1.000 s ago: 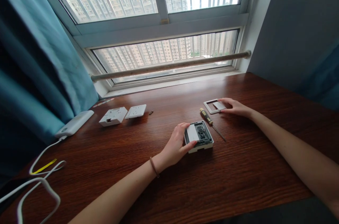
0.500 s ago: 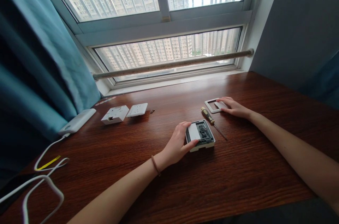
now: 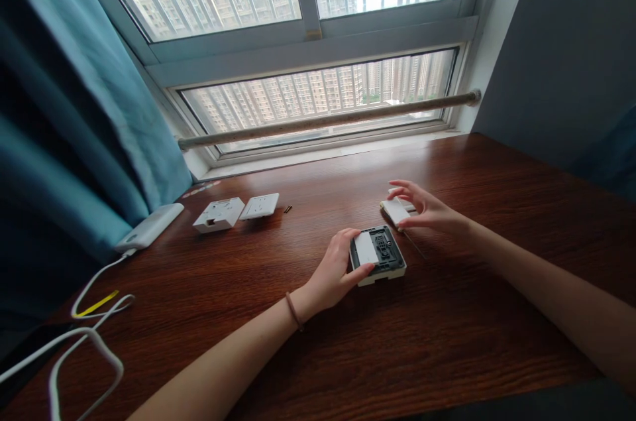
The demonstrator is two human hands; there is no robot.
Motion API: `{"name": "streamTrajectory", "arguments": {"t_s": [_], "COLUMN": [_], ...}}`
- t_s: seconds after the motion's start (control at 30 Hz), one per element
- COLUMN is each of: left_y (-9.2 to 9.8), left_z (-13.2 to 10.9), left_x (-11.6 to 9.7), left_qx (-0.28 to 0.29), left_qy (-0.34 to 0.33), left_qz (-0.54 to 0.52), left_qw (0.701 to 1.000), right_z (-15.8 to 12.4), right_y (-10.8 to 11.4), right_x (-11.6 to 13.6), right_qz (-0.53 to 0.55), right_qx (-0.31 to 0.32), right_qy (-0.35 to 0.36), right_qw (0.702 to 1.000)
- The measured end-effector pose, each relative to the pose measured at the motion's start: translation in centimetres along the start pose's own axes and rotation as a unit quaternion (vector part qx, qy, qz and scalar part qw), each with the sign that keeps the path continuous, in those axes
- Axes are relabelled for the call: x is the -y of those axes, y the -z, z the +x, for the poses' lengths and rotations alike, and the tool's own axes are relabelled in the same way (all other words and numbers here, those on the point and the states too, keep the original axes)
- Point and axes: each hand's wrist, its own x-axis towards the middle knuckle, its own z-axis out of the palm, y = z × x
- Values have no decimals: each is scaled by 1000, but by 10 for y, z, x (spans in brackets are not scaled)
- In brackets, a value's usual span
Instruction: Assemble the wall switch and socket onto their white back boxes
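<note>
My left hand [image 3: 342, 265] is closed around the left side of a wall switch [image 3: 385, 248] resting on the table. A white rocker plate [image 3: 366, 247] covers the left part of its dark inside; the right part lies bare. My right hand [image 3: 424, 205] pinches a second, loose white switch plate [image 3: 397, 211] between thumb and fingers, just above a screwdriver [image 3: 415, 245]. The plate hides most of the screwdriver's handle; its shaft shows. Behind the right hand, a white frame [image 3: 408, 206] is mostly hidden.
At the left on the brown table [image 3: 278, 341] stand a white mounting box [image 3: 218, 215] and a socket panel [image 3: 260, 206], with small screws [image 3: 288, 209] beside them. A white power strip [image 3: 152, 225] with a looped cable [image 3: 116, 361] lies by the blue curtain [image 3: 144, 142].
My right hand has lifted the loose switch plate off the frame's area and carried it left, over the screwdriver. My left hand stays on the wall switch.
</note>
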Motion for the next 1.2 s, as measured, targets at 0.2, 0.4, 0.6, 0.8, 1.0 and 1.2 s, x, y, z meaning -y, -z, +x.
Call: {"name": "streamTrajectory", "arguments": {"t_s": [0.2,0.4,0.6,0.8,1.0,1.2], "left_y": [0,1,7,12,11,10], "left_z": [0,0,3,5,4,3], "left_x": [3,6,0,-3,-1,-1], "left_qx": [-4,5,75,115,99,96], "left_qy": [-4,-19,-93,-135,-141,-139], "left_qz": [-12,26,150,231,243,241], "left_qw": [1000,999,981,957,955,956], "right_z": [-9,-11,-11,-11,-7,-3], "right_y": [-36,-42,-46,-45,-37,-39], "right_x": [25,26,20,20,15,5], "right_qz": [31,-34,-64,-89,54,105], "right_qx": [86,95,110,131,141,93], "right_qy": [4,21,52,39,-67,-144], "right_qw": [996,995,990,987,986,980]}}
